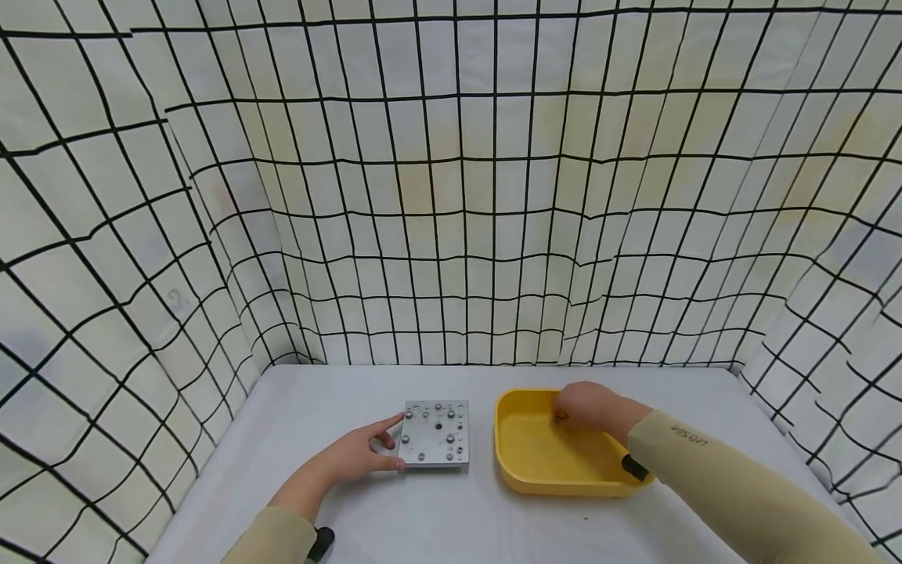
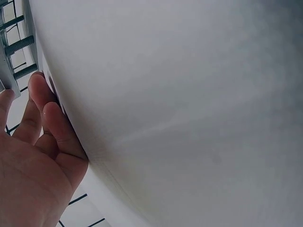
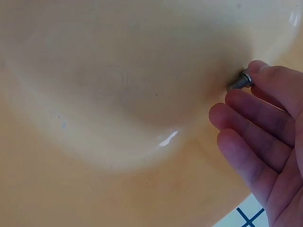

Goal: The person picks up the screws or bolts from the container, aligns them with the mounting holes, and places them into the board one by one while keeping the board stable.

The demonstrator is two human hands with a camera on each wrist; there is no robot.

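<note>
A square metal plate (image 1: 426, 433) with several bolts and holes in its top lies on the white table. My left hand (image 1: 352, 456) grips its left side, the index finger at the back corner and the thumb at the front one. The left wrist view shows threaded bolt shanks (image 2: 20, 45) sticking out under the plate. Inside the yellow tray (image 1: 543, 458), at its back right, is my right hand (image 1: 588, 406). A small bolt (image 3: 241, 81) is pinched between its thumb and fingers, close over the tray's bottom; the other fingers are loosely bent.
The tray stands just right of the plate, on the white table (image 1: 486, 517). Behind and to both sides rise white sheets (image 1: 437, 235) with a black grid. Each wrist carries a small black camera (image 1: 322, 543).
</note>
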